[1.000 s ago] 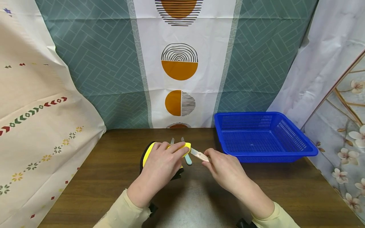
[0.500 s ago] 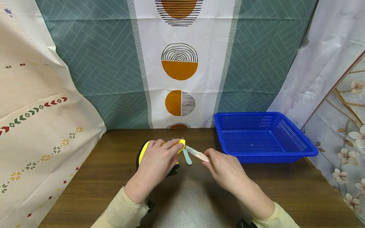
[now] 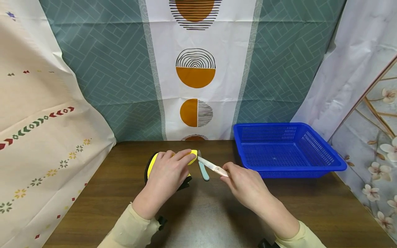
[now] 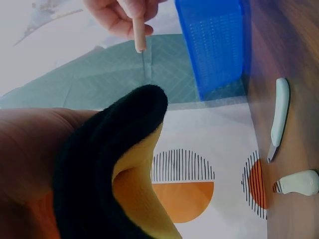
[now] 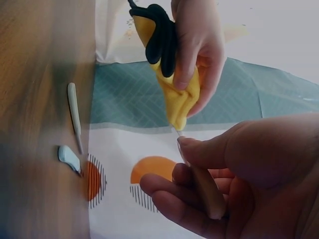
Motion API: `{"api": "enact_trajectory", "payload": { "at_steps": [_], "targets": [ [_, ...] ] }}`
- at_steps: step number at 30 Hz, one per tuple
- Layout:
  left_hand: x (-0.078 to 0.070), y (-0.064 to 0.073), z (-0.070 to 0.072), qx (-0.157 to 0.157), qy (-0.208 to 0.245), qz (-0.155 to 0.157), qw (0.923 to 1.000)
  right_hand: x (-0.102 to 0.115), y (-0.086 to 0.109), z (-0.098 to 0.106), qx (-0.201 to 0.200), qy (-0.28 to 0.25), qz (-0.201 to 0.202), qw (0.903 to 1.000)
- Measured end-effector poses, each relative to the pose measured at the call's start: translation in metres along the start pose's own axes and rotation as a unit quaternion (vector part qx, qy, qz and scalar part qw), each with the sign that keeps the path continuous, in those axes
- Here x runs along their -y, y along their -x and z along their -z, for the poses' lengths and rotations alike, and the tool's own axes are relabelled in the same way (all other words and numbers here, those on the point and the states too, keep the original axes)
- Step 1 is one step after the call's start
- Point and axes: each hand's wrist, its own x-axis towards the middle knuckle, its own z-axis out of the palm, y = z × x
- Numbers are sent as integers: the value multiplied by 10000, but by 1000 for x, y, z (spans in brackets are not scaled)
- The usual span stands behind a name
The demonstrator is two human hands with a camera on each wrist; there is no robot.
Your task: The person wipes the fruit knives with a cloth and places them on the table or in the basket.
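Could nick the soft yellow, black-edged cloth (image 5: 180,102) if pressed too hard against the slim pale-bladed knife with a pinkish handle (image 3: 214,168). Pinches the cloth in the fingers of the left hand (image 3: 165,175), beside the blade's tip; grips the handle between thumb and fingers of the right hand (image 3: 245,182).

Behind the brown bench (image 3: 93,210) hangs a green and white cloth (image 3: 282,69) with round orange shapes (image 3: 195,78) – cream cloth (image 3: 46,93) left, flowery cloth (image 3: 356,134) right.
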Motion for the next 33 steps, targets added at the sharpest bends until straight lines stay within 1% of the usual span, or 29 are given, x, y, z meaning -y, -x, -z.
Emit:
{"api": "enact_trajectory", "payload": {
  "at_steps": [6,11,17,20,24,33],
  "targets": [
    [-6,-1,3,-95,168,-157,9997,0,0,0,54,13,7,10000],
    [-15,-2,5,-206,308,-346,9987,0,0,0,144,-7,-36,9999],
    [-27,-2,5,-297,299,-629,9971,-1,0,-1,64,-15,34,10000],
    [-33,-3,4,-268,323,-764,9962,-1,0,-2,48,-38,42,10000],
    [-38,-3,3,-170,344,-858,9956,-1,0,-2,66,-68,14,10000],
    [-42,-1,1,-8,332,-867,9957,-1,-1,-1,111,-69,-9,9999]
  ]
}}
